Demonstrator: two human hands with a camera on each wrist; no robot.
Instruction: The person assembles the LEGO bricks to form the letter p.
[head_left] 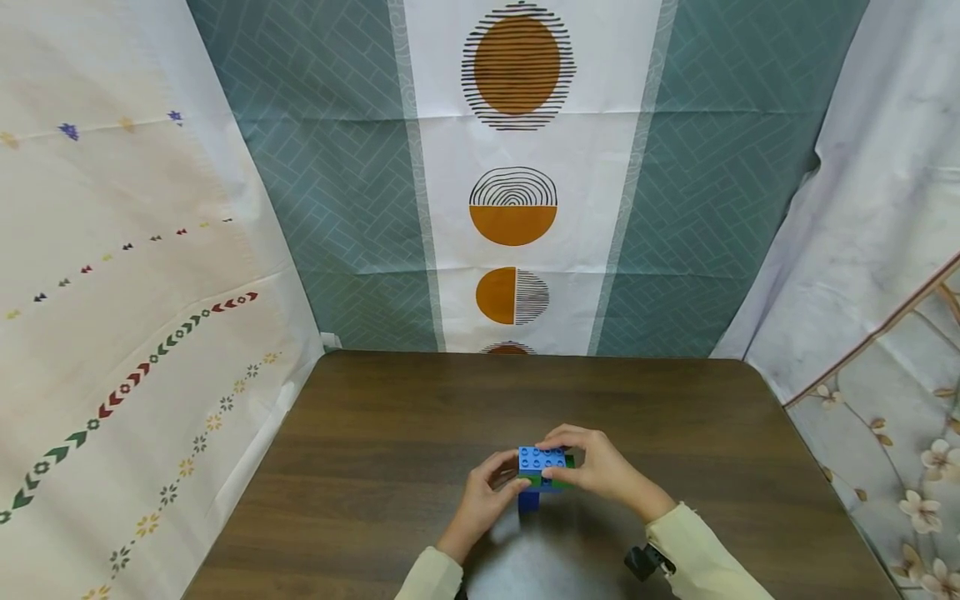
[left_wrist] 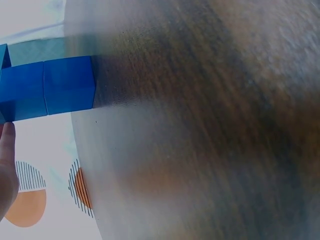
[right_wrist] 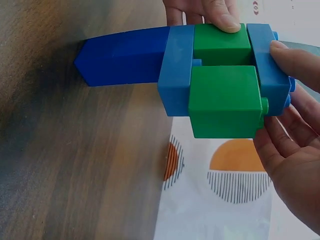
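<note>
A small tower of toy building bricks stands on the table in front of me. Its base is a dark blue column (right_wrist: 125,56), also showing as two stacked blocks in the left wrist view. Above that come a lighter blue brick (right_wrist: 175,75), two green bricks (right_wrist: 225,102) side by side, and a studded blue brick (head_left: 534,458) on top. My left hand (head_left: 483,502) grips the tower's left side, thumb on a green brick. With thumb and fingers on opposite sides, my right hand (head_left: 607,475) pinches the top blue brick; its fingertips reach the front green brick.
The brown wooden table (head_left: 375,425) extends around the tower. Behind it hangs a teal and white curtain (head_left: 345,208) with orange circles. Patterned cloths hang at left (head_left: 150,275) and right (head_left: 862,333).
</note>
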